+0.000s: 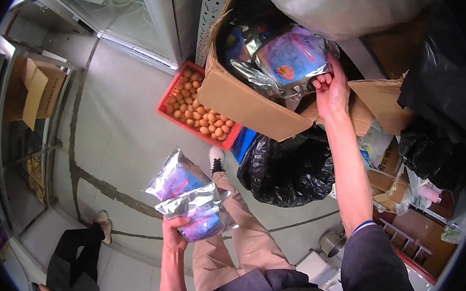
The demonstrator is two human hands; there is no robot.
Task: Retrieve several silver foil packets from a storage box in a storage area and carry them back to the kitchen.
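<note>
My left hand grips a pair of silver foil pouches with purple-blue printed fronts. The nearer foil pouch overlaps the farther foil pouch. My right hand reaches into an open cardboard box, its fingers curled at the edge of another printed foil pouch. Part of those fingers is hidden behind the pouch. More silver pouches lie beside it in the box. The box's depth is in shadow.
A red plastic crate of brown eggs stands beside the box. Below the box is a bin lined with a black plastic bag. A glass-doored cabinet stands at the top. At lower left, another person is close by.
</note>
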